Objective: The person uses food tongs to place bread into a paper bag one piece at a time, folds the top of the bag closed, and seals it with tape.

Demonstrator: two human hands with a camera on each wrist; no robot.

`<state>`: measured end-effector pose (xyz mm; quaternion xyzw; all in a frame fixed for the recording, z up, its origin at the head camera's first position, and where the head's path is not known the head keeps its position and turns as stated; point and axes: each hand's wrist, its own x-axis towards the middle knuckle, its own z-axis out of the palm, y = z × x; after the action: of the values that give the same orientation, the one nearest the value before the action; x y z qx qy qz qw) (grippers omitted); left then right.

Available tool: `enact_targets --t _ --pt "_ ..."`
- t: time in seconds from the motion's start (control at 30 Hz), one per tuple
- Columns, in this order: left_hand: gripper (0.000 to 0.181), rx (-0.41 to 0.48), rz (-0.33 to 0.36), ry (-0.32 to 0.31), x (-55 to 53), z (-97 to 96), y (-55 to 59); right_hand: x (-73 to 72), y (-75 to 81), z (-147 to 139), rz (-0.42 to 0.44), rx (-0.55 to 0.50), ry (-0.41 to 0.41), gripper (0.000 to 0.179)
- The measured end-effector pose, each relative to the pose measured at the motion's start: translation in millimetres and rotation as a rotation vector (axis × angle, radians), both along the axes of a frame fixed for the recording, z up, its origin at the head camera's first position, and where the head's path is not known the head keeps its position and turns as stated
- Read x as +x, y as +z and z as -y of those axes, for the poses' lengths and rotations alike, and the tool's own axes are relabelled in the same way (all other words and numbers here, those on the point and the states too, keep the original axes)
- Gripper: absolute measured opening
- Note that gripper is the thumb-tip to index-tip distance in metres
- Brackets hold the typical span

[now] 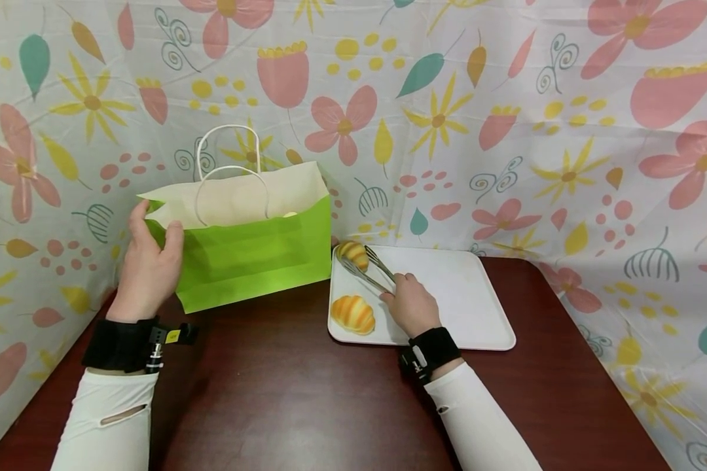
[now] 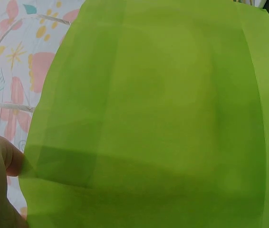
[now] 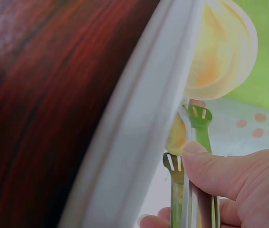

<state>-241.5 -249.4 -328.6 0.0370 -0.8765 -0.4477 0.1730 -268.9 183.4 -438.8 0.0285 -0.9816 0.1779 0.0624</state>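
Note:
My left hand [image 1: 152, 265] grips the upper left corner of a green paper bag [image 1: 259, 255], thumb on its front near the rim. The bag stands open at the top, with a white lining and two white handles; a bit of something pale yellow shows at its rim. In my right hand [image 1: 414, 305] I hold metal tongs [image 1: 380, 264]. Their two ends lie on either side of a small striped bread roll [image 1: 352, 254] at the tray's far left corner. Nearer me, a second golden roll [image 1: 353, 314] lies on the white tray [image 1: 448, 288], left of my right hand.
The tray rests on a dark reddish-brown table [image 1: 283, 399], close to the bag's right side. A flower-printed curtain [image 1: 436, 118] hangs behind and along both sides of the table. Each wrist wears a black strap with a small device.

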Motion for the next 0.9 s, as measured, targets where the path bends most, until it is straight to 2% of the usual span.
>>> enact_targets --t 0.53,0.9 --pt "0.073 -0.001 -0.007 -0.012 0.8 1.7 0.5 1.4 5.0 -2.0 -0.023 0.011 0.010 0.041" --pt "0.072 0.007 -0.013 -0.015 -1.5 1.2 -0.8 3.2 10.3 -8.0 0.009 0.016 0.017 0.042"
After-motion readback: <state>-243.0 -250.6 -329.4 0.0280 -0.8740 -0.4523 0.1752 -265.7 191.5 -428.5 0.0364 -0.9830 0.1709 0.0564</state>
